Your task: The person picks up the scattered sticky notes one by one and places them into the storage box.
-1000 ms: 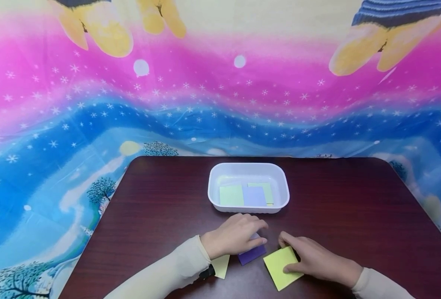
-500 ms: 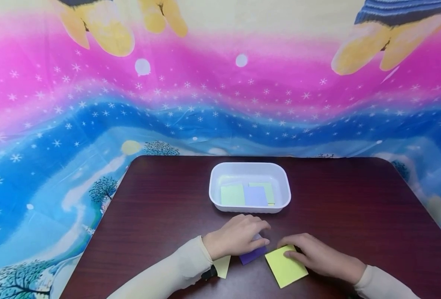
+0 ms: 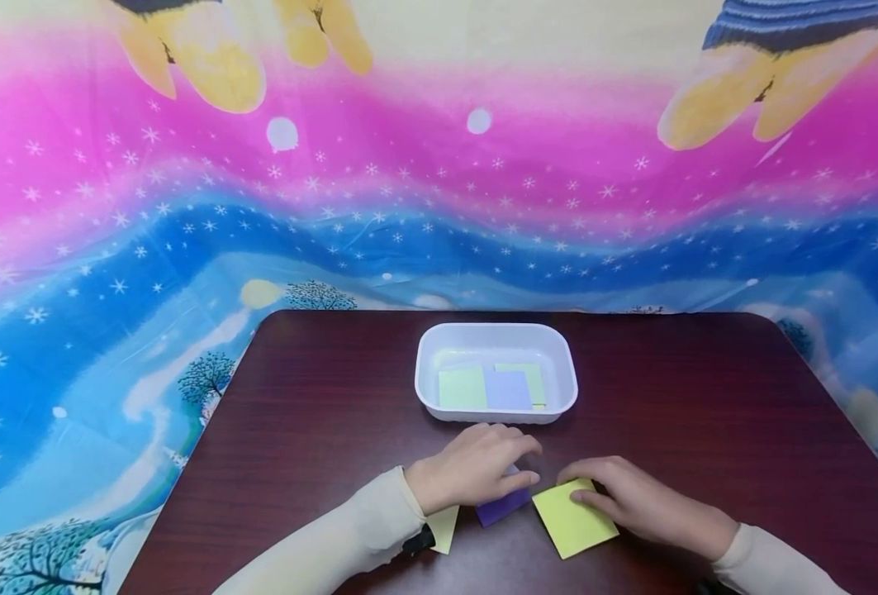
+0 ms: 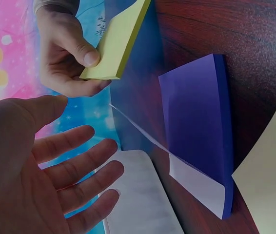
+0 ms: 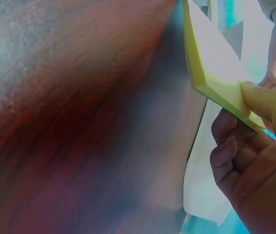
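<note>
My right hand pinches a yellow sticky note pad, thumb on top and fingers beneath, as the right wrist view shows of the pad. My left hand hovers over a purple sticky note pad and holds nothing. Its fingers are spread and loosely bent in the left wrist view. There the purple pad lies on the table with a pale sheet standing up at one end. A pale yellow piece lies partly hidden under my left wrist.
A white plastic tub stands just beyond my hands, with light green and lilac paper squares inside. The dark wooden table ends at a printed cloth backdrop.
My right hand has shifted its grip to the pad's far edge, and the yellow pad has moved slightly up and right. My left hand has barely moved.
</note>
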Action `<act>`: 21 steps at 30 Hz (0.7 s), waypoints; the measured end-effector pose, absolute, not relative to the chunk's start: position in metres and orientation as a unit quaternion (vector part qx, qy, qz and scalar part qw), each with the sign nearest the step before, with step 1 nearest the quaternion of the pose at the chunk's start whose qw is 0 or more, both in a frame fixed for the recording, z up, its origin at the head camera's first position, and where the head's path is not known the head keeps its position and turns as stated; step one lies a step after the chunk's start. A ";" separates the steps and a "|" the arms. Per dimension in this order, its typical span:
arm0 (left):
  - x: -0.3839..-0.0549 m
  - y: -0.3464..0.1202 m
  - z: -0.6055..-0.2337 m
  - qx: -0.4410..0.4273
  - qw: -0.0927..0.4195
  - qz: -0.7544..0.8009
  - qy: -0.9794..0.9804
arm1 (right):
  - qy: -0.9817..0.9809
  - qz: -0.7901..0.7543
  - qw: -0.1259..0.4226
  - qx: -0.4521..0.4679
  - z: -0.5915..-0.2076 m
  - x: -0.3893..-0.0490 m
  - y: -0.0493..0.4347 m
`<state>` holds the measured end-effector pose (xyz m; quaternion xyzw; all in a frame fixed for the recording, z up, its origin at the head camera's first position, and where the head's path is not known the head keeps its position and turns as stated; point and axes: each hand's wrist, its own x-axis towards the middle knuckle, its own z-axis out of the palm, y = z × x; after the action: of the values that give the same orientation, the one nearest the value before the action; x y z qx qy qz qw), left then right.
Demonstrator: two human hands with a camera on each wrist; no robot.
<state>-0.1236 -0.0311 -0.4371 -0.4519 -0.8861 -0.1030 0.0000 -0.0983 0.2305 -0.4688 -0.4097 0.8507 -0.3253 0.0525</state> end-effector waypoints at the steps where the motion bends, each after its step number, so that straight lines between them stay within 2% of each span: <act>1: -0.124 -0.031 -0.437 -0.451 -0.001 -0.103 -0.887 | 0.852 -0.324 0.051 -0.409 -0.468 -0.098 0.231; 8: -0.126 -0.031 -0.436 -0.452 -0.003 -0.109 -0.885 | 0.860 -0.305 0.038 -0.407 -0.463 -0.100 0.232; 13: -0.126 -0.031 -0.434 -0.452 -0.005 -0.113 -0.885 | 0.866 -0.301 0.049 -0.395 -0.457 -0.101 0.233; 21: -0.126 -0.031 -0.433 -0.457 0.011 -0.122 -0.881 | 0.874 -0.294 0.041 -0.384 -0.449 -0.102 0.233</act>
<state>-0.1265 -0.0314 -0.4326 -0.4572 -0.8809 -0.1222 0.0110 -0.1025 0.2331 -0.4495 -0.3840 0.8742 -0.2943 0.0412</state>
